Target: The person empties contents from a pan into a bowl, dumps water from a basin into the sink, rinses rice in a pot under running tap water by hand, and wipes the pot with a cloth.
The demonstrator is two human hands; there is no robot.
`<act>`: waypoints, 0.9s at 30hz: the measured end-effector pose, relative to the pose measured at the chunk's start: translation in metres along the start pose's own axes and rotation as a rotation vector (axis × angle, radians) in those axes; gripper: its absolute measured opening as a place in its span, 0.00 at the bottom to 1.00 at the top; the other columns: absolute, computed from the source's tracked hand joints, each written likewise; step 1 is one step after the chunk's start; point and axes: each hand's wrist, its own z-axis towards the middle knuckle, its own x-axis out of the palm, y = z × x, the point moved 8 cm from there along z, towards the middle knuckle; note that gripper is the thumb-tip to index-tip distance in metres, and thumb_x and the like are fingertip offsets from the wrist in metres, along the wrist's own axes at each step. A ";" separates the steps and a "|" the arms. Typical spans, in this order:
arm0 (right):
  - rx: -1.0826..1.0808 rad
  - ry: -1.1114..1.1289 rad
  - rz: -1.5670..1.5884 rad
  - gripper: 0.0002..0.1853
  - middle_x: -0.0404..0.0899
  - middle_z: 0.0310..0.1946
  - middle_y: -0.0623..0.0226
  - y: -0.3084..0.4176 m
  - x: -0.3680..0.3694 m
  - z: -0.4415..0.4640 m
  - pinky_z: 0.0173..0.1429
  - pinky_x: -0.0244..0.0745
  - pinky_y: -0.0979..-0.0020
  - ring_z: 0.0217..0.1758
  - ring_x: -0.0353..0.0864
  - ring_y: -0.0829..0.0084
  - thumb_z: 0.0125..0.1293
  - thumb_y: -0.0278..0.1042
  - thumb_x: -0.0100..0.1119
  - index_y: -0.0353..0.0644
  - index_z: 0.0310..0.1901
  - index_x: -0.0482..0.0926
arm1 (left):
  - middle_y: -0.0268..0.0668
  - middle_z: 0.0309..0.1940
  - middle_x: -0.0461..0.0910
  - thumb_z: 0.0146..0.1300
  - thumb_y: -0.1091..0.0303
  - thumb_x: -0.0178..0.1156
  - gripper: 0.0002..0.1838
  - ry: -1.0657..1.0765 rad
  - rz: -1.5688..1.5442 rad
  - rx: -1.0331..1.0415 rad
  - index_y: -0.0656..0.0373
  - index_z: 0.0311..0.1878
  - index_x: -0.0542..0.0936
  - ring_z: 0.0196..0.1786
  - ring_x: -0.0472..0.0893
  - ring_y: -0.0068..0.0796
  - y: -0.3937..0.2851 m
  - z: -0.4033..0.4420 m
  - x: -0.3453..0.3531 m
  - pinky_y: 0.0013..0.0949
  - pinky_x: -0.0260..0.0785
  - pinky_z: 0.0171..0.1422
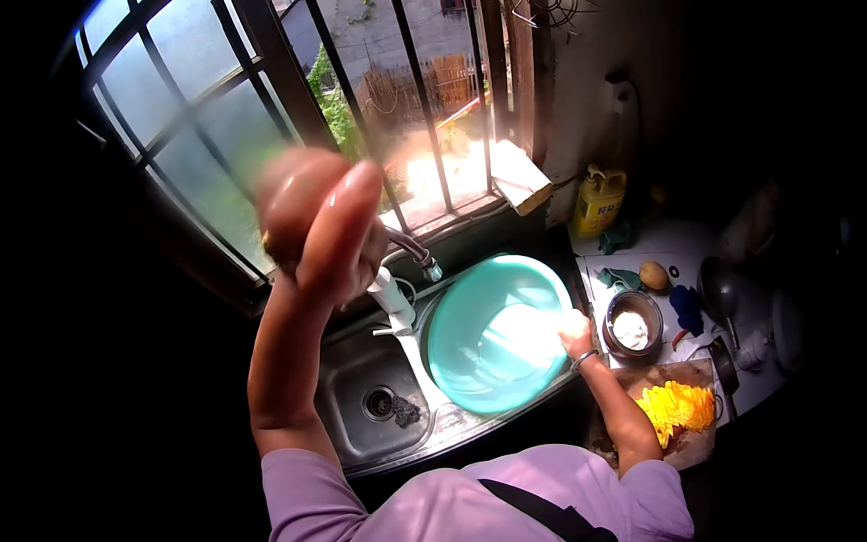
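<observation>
A large turquoise plastic basin sits tilted over the right side of the sink, sunlight falling on its inside. My right hand, with a bangle at the wrist, grips the basin's right rim. Raised high and close to the camera, my left hand is curled into a fist in front of the window. Motion blurs it, and whatever may be inside the fingers is hidden. Below that arm lies the steel sink bowl, with a dark scrubber beside its drain. The faucet stands behind the basin.
On the right counter are a pot with white contents, a round tan item, a dark blue cloth and a cutting board bearing yellow-orange cut pieces. A yellow jug stands behind. Window bars rise beyond the sink.
</observation>
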 end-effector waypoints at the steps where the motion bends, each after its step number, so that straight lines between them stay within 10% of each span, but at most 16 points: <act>1: 0.046 0.050 0.067 0.03 0.72 0.20 0.62 -0.006 0.002 -0.006 0.29 0.68 0.64 0.26 0.73 0.60 0.44 0.23 0.56 0.40 0.20 0.72 | 0.38 0.44 0.63 0.64 0.72 0.40 0.18 0.224 0.095 -0.008 0.58 0.57 0.65 0.44 0.60 0.29 0.023 -0.022 0.061 0.30 0.49 0.49; 4: 0.319 0.031 0.170 0.04 0.73 0.22 0.59 -0.023 0.005 -0.020 0.31 0.70 0.66 0.26 0.74 0.59 0.46 0.24 0.56 0.37 0.25 0.72 | 0.44 0.63 0.62 0.59 0.79 0.42 0.24 0.648 0.207 -0.051 0.56 0.61 0.65 0.64 0.64 0.41 0.077 -0.103 0.187 0.39 0.51 0.69; 12: 0.772 -0.012 0.499 0.07 0.75 0.23 0.63 -0.027 0.003 -0.021 0.34 0.71 0.71 0.27 0.75 0.72 0.46 0.25 0.57 0.34 0.29 0.72 | 0.39 0.29 0.80 0.63 0.71 0.51 0.08 0.496 -0.239 -0.697 0.62 0.41 0.78 0.31 0.80 0.30 0.098 -0.125 0.144 0.29 0.72 0.37; 14: 0.753 -0.014 0.489 0.07 0.73 0.22 0.64 -0.031 0.006 -0.025 0.33 0.70 0.71 0.26 0.73 0.74 0.46 0.25 0.58 0.33 0.28 0.72 | 0.36 0.29 0.81 0.65 0.71 0.49 0.09 0.350 -0.644 -1.268 0.61 0.42 0.78 0.29 0.80 0.24 0.112 -0.162 0.124 0.26 0.72 0.34; 16: 0.536 -0.023 0.392 0.07 0.72 0.20 0.65 -0.026 0.006 -0.021 0.31 0.68 0.71 0.25 0.71 0.75 0.46 0.25 0.58 0.34 0.28 0.72 | 0.39 0.33 0.80 0.67 0.72 0.46 0.10 0.255 -0.775 -1.393 0.64 0.44 0.76 0.30 0.80 0.24 0.117 -0.199 0.099 0.25 0.74 0.35; 18: 0.860 0.084 0.480 0.07 0.71 0.19 0.66 -0.038 0.012 -0.032 0.29 0.67 0.72 0.23 0.69 0.76 0.47 0.24 0.58 0.34 0.27 0.71 | 0.41 0.36 0.79 0.67 0.72 0.45 0.11 0.230 -0.810 -1.617 0.65 0.46 0.74 0.33 0.81 0.26 0.105 -0.241 0.070 0.26 0.75 0.37; 22: 0.831 0.039 0.544 0.05 0.70 0.19 0.70 -0.039 0.014 -0.036 0.29 0.66 0.74 0.23 0.67 0.78 0.48 0.23 0.56 0.35 0.26 0.70 | 0.40 0.35 0.79 0.66 0.75 0.44 0.09 0.362 -0.727 -1.843 0.64 0.44 0.74 0.36 0.81 0.29 0.055 -0.361 0.047 0.27 0.75 0.40; 24: 0.808 0.053 0.503 0.04 0.70 0.19 0.71 -0.040 0.013 -0.035 0.29 0.66 0.75 0.23 0.68 0.79 0.48 0.23 0.56 0.36 0.26 0.71 | 0.39 0.34 0.79 0.64 0.77 0.45 0.10 0.572 -0.597 -1.838 0.63 0.44 0.74 0.36 0.81 0.27 0.009 -0.396 0.048 0.26 0.75 0.39; 27: 0.922 0.100 0.509 0.05 0.71 0.21 0.71 -0.026 0.009 -0.022 0.30 0.66 0.76 0.25 0.68 0.79 0.48 0.23 0.56 0.36 0.28 0.72 | 0.43 0.43 0.78 0.58 0.81 0.47 0.14 0.832 -0.228 -1.095 0.62 0.46 0.74 0.47 0.78 0.35 -0.040 -0.413 0.060 0.31 0.72 0.50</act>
